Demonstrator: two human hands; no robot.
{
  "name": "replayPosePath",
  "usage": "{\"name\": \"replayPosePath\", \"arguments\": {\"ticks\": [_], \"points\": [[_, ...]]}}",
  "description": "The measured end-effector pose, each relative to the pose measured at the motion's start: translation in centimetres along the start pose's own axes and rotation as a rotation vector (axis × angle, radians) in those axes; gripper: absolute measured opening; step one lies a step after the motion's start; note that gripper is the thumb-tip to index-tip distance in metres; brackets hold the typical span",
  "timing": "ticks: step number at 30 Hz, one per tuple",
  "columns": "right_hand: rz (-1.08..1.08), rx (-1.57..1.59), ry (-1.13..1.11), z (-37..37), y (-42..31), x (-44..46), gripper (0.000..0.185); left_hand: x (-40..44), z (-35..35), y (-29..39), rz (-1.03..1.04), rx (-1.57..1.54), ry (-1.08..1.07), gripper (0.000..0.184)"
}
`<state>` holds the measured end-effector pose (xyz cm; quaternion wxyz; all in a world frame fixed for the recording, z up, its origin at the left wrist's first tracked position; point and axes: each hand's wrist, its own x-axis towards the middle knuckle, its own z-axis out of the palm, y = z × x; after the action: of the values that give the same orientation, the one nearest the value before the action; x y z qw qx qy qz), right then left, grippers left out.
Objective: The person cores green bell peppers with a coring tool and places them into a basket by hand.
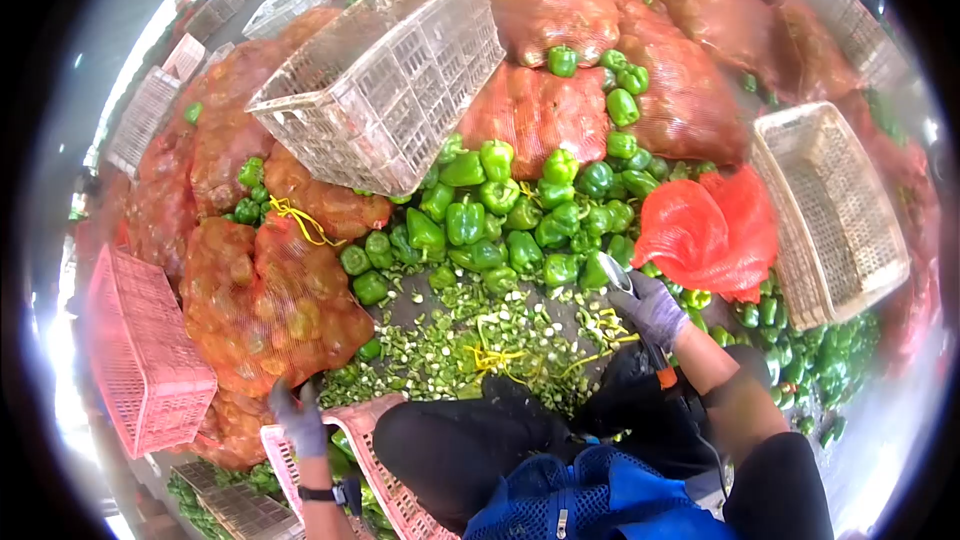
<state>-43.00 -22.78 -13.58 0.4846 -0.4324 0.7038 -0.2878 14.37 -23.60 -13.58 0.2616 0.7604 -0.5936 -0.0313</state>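
Note:
My right hand [652,314], in a grey-purple glove, is closed around a small shiny metal tool [615,272] whose exact kind is blurred. The tool's tip points at the edge of a heap of green bell peppers [465,223]. My left hand [299,420], also gloved, is above the rim of a pink plastic crate [370,412] beside my left knee. Its fingers are apart, and I see nothing in them. Inside the crate some green peppers show, partly hidden by my arm and leg. Cut green pepper tops and stems [450,335] litter the floor before me.
Full orange mesh sacks [275,300] lie left and ahead. A dirty white crate [390,80] leans on the pile, and another pale crate [835,210] stands right. A crumpled red mesh bag [708,230] lies near my right hand. A pink crate [150,355] is far left.

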Motion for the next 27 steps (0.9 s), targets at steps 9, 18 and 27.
{"name": "replayPosePath", "arguments": {"ticks": [9, 18, 27], "points": [[0.027, 0.034, -0.038, -1.1, 2.6, 1.2, 0.043, 10.2, 27.9, 20.9, 0.258, 0.106, -0.7, 0.091], [0.166, 0.09, -0.089, -2.8, 2.3, 2.0, 0.033, 11.8, 38.5, 22.0, -0.058, -0.307, -0.765, 0.099], [0.029, 0.017, -0.073, -3.0, 2.4, 1.4, 0.03, 4.9, 38.8, 30.1, 0.993, 0.375, -0.695, 0.05]]}}
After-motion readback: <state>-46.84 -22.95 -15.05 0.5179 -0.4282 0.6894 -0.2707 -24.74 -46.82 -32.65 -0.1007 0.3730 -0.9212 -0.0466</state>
